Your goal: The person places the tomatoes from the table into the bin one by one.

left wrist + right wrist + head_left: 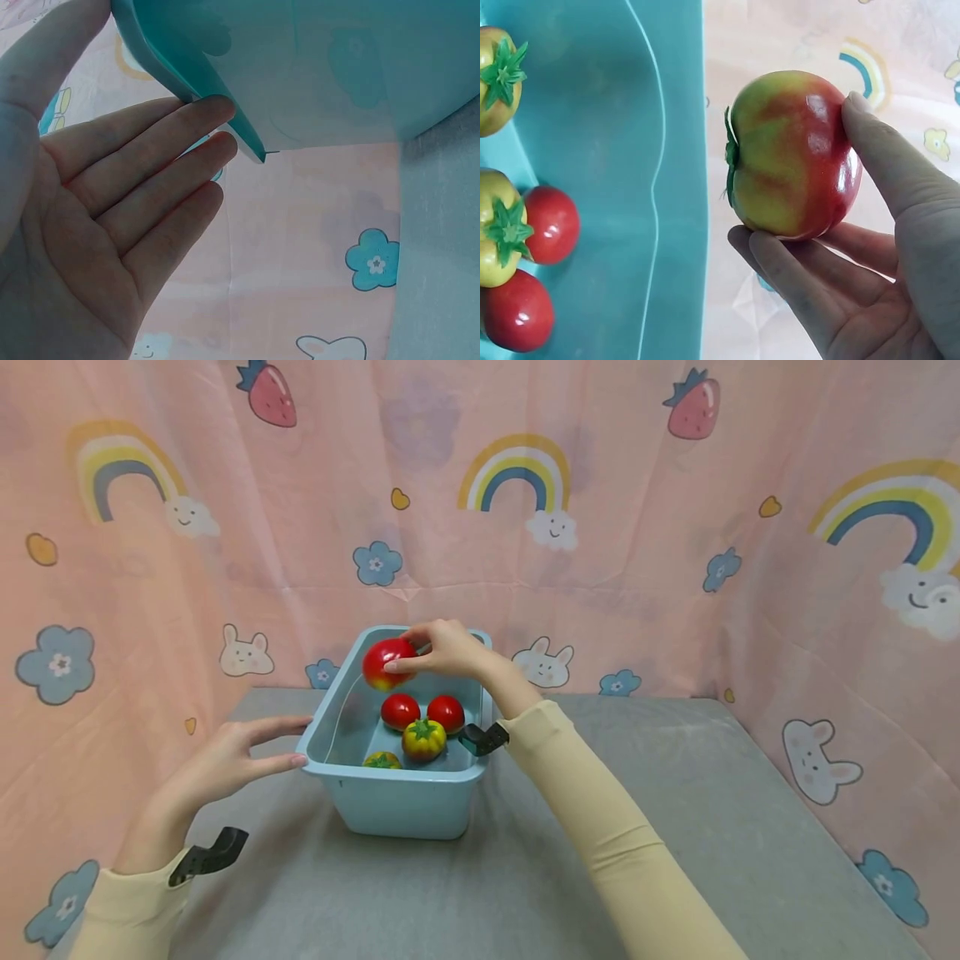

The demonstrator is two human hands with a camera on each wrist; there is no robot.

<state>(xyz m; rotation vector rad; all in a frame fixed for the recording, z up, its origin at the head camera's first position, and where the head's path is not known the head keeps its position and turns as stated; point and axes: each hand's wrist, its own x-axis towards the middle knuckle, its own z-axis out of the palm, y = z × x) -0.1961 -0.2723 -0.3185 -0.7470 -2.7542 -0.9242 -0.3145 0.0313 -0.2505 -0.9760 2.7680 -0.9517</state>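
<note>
A light blue plastic bin (405, 806) stands on the table with several tomatoes inside. Two are plain red, a red tomato (401, 710) and another red tomato (447, 713). Nearer the front lie a yellow-green tomato (424, 742) with a green calyx and a second one (382, 761), partly hidden by the front wall. Above the bin's far left part, my right hand (444, 650) pinches a large red and yellow-green tomato (795, 157) between thumb and fingers, its green calyx showing. My left hand (217, 768) touches the bin's left rim with straight fingers and thumb.
Grey cloth covers the table (600, 827). A pink curtain (480, 585) printed with rainbows, rabbits and flowers hangs behind and along both sides. Each sleeve cuff carries a small black device, one on the left wrist (210, 856) and one on the right wrist (483, 739).
</note>
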